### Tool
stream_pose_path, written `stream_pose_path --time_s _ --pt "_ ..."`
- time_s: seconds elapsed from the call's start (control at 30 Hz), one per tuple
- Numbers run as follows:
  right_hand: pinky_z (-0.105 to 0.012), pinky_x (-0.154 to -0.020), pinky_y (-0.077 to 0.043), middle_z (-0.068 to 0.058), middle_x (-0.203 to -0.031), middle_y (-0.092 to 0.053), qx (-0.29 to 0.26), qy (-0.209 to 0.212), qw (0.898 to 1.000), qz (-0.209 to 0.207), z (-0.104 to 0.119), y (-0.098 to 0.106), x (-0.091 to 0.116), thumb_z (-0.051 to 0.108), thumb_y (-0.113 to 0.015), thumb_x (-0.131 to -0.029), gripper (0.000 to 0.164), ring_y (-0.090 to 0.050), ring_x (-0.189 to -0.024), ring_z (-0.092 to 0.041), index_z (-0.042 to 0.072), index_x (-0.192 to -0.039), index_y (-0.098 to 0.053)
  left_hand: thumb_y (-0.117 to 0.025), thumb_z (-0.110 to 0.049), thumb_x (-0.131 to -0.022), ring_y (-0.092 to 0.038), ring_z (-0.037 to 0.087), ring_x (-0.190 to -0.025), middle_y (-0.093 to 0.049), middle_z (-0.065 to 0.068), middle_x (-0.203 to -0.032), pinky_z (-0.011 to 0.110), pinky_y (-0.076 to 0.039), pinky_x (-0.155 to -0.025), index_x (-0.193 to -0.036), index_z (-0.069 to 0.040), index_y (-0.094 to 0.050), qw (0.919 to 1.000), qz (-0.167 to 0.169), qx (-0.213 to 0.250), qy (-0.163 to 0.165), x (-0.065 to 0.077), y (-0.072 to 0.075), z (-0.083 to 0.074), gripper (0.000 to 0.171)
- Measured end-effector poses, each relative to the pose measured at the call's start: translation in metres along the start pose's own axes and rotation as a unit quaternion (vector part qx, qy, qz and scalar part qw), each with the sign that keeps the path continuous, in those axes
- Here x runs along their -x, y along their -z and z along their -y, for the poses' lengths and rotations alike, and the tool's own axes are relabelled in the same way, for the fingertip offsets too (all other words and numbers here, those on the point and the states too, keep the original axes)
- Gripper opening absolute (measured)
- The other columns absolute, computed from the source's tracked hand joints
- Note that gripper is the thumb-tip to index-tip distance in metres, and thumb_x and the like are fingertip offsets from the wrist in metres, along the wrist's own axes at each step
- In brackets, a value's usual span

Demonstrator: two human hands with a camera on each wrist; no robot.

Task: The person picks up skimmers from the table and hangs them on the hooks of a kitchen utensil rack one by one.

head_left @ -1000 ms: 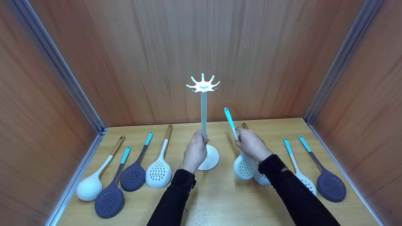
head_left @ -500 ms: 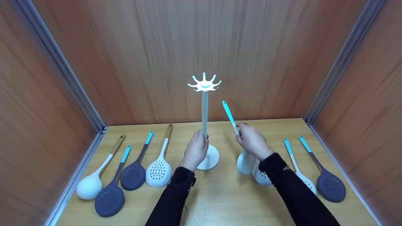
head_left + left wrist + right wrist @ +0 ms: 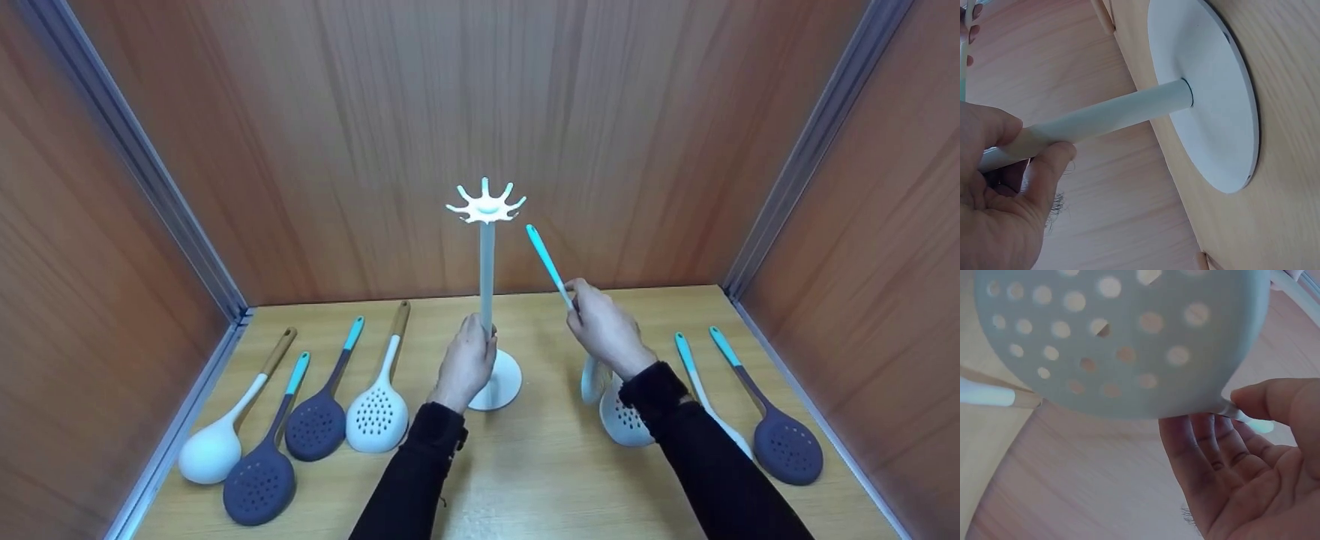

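My left hand (image 3: 466, 360) grips the pole of a white utensil stand (image 3: 487, 262), thumb and fingers closed round it low down. The stand is upright on its round base (image 3: 1224, 112), with a ring of upturned hooks (image 3: 486, 206) on top. To the right of it, my right hand (image 3: 607, 326) pinches a white skimmer (image 3: 1124, 323) by its neck. Its turquoise handle (image 3: 546, 255) points up and left towards the hooks, and its perforated head hangs below the hand. Another white skimmer (image 3: 624, 420) lies behind it, partly hidden by the right arm.
On the left of the wooden table (image 3: 517, 480) lie a white ladle (image 3: 210, 452), two dark skimmers (image 3: 259, 484) and a wood-handled white skimmer (image 3: 377, 416). At right lie a turquoise-handled white utensil (image 3: 697, 375) and a dark skimmer (image 3: 789, 446). Wooden panels (image 3: 480, 97) enclose the table.
My right hand has lifted the skimmer upward, its handle end rising towards the hooks and its head turning edge-on. The left hand keeps its grip on the pole.
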State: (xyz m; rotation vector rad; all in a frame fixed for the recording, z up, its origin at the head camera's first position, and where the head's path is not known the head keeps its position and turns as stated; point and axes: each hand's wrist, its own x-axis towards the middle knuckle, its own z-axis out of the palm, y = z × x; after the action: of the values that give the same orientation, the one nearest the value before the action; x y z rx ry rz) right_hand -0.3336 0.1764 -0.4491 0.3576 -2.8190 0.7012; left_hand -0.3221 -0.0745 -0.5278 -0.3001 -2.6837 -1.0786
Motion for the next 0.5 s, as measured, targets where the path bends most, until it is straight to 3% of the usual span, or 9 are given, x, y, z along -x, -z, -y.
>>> stream_pose_path --time_s 0.2,0.5 --pt "-0.038 -0.061 -0.057 -0.016 -0.123 -0.079 -0.002 0.005 1.0 -0.023 0.002 0.006 -0.003 0.006 -0.064 -0.115 0.037 -0.073 -0.081 -0.025 0.006 -0.152 -0.065 -0.063 -0.009 -0.121 -0.076 0.029 -0.109 -0.07 0.015 -0.124 0.048 -0.071 -0.097 -0.134 -0.003 -0.062 1.0 0.006 0.001 -0.005 0.0 0.0 -0.001 0.014" --pt "-0.046 -0.072 -0.067 -0.017 -0.127 -0.081 -0.007 0.02 0.999 -0.04 0.015 0.013 -0.01 0.006 -0.064 -0.116 0.039 -0.079 -0.091 -0.031 0.008 -0.155 -0.063 -0.065 -0.005 -0.119 -0.076 0.032 -0.109 -0.07 0.016 -0.122 0.05 -0.07 -0.095 -0.131 -0.002 -0.062 0.9997 -0.009 -0.006 -0.021 0.003 0.001 0.0 0.013"
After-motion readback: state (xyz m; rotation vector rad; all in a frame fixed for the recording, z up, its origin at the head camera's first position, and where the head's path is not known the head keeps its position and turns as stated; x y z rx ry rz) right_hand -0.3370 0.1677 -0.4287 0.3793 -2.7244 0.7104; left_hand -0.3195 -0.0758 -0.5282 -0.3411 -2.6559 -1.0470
